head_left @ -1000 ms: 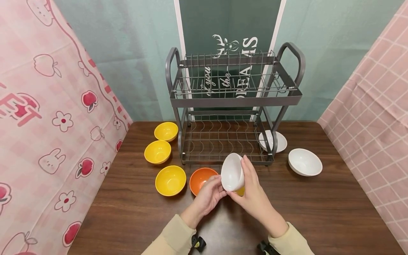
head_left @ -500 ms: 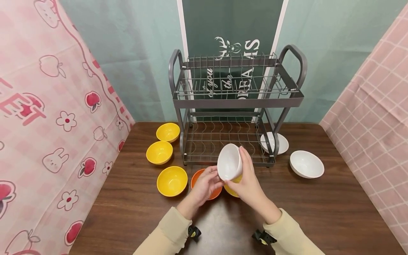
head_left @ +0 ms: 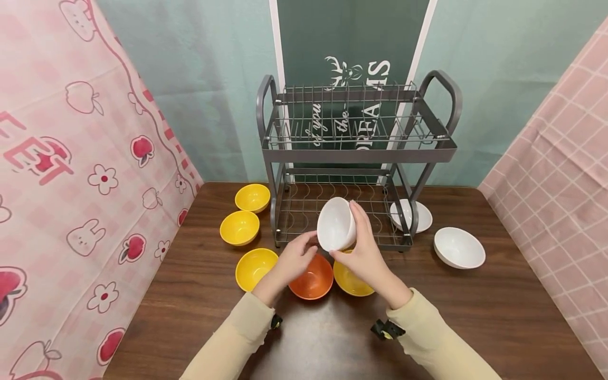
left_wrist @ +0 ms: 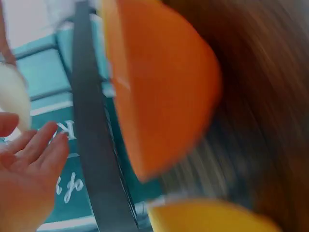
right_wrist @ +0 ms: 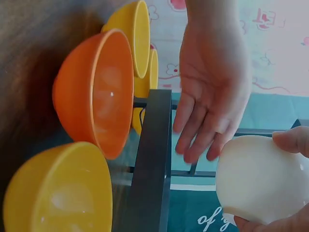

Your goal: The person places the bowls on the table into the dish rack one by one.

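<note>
My right hand (head_left: 364, 248) grips a white bowl (head_left: 335, 224), thumb below and fingers along its right side. The bowl is tilted, its hollow facing left and toward me, over the front of the rack's lower shelf in the head view. Beside the bowl's left rim is my left hand (head_left: 295, 257); its fingers look straight and relaxed in the right wrist view, fingertips right by the white bowl (right_wrist: 260, 179). Beneath the hands, an orange bowl (head_left: 312, 282) and a yellow bowl (head_left: 350, 278) stand on the table, partly covered by the forearms and hands.
A grey two-tier dish rack (head_left: 358, 155) stands at the back. Left of it are several yellow bowls (head_left: 239, 228). To the right, one white bowl (head_left: 459, 248) sits on the table and another white bowl (head_left: 420, 216) lies partly behind the rack's leg. Patterned cloths hang on the sides.
Both hands have moved forward and slightly left, carrying the white bowl toward the rack. The left fingers have moved from under the bowl to its left rim. More of the orange bowl shows.
</note>
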The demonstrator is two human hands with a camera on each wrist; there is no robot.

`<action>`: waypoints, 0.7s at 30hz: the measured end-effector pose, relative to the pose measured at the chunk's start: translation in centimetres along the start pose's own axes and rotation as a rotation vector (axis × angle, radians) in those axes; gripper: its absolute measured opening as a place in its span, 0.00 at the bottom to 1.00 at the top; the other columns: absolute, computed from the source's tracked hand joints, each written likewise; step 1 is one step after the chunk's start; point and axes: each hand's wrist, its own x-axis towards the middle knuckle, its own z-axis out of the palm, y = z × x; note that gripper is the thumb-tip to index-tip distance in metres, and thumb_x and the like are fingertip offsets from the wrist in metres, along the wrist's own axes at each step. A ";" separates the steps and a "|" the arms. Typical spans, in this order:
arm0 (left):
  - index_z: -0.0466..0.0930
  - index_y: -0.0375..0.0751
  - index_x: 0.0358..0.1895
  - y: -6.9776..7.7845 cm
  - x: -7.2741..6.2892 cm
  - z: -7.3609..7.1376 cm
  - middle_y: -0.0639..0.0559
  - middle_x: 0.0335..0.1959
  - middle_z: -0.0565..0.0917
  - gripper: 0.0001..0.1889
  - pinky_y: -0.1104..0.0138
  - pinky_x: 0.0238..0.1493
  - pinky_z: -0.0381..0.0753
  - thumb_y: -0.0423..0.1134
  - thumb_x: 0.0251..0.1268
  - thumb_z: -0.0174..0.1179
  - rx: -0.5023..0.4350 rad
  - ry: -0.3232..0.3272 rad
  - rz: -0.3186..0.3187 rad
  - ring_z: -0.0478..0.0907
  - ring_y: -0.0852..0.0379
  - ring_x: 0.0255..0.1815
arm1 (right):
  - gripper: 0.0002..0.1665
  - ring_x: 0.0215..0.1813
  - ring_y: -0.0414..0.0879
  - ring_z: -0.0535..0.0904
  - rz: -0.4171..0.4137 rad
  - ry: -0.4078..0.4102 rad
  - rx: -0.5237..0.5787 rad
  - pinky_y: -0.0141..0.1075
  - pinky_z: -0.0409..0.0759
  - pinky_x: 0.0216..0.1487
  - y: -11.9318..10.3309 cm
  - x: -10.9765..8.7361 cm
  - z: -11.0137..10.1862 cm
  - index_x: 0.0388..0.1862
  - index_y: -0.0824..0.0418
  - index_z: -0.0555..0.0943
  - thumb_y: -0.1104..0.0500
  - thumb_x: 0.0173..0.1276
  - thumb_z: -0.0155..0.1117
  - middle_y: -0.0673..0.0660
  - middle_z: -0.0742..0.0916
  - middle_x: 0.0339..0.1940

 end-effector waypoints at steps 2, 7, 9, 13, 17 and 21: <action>0.74 0.43 0.57 -0.6 0.3 -0.4 0.49 0.56 0.78 0.17 0.59 0.59 0.74 0.38 0.67 0.51 0.260 0.036 0.045 0.74 0.52 0.58 | 0.65 0.71 0.58 0.56 0.003 -0.011 0.005 0.58 0.65 0.65 0.2 0.6 0.2 0.74 0.52 0.47 0.67 0.42 0.75 0.58 0.53 0.75; 0.79 0.47 0.53 -2.4 0.7 -0.7 0.53 0.56 0.79 0.15 0.59 0.63 0.70 0.42 0.65 0.54 0.573 0.082 0.074 0.74 0.54 0.60 | 0.65 0.71 0.58 0.57 0.036 -0.029 -0.001 0.57 0.66 0.64 1.1 1.7 0.9 0.74 0.54 0.46 0.65 0.42 0.75 0.58 0.53 0.75; 0.80 0.46 0.52 -3.0 0.7 -0.6 0.53 0.55 0.80 0.15 0.59 0.63 0.70 0.43 0.64 0.56 0.590 0.100 0.080 0.75 0.54 0.59 | 0.64 0.70 0.59 0.57 0.053 -0.036 -0.005 0.57 0.67 0.63 1.5 2.1 1.1 0.74 0.55 0.46 0.64 0.43 0.75 0.58 0.53 0.75; 0.83 0.44 0.48 -3.8 0.9 -0.5 0.53 0.50 0.84 0.13 0.60 0.58 0.73 0.41 0.62 0.57 0.599 0.165 0.111 0.80 0.55 0.53 | 0.64 0.70 0.60 0.57 0.068 -0.043 -0.022 0.58 0.68 0.62 2.5 3.0 1.5 0.74 0.56 0.45 0.64 0.43 0.75 0.58 0.53 0.75; 0.85 0.45 0.43 -4.2 1.0 -0.3 0.53 0.43 0.86 0.10 0.61 0.51 0.75 0.38 0.61 0.58 0.585 0.221 0.125 0.82 0.57 0.47 | 0.64 0.69 0.61 0.58 0.069 -0.041 -0.041 0.58 0.68 0.62 3.3 4.3 1.9 0.74 0.56 0.46 0.64 0.42 0.75 0.59 0.53 0.74; 0.86 0.46 0.39 -4.6 1.1 -0.3 0.54 0.39 0.87 0.08 0.61 0.47 0.76 0.36 0.59 0.60 0.545 0.246 0.127 0.84 0.57 0.43 | 0.64 0.69 0.60 0.58 0.077 -0.062 -0.065 0.58 0.69 0.61 3.9 5.6 2.3 0.74 0.56 0.47 0.65 0.42 0.75 0.59 0.53 0.75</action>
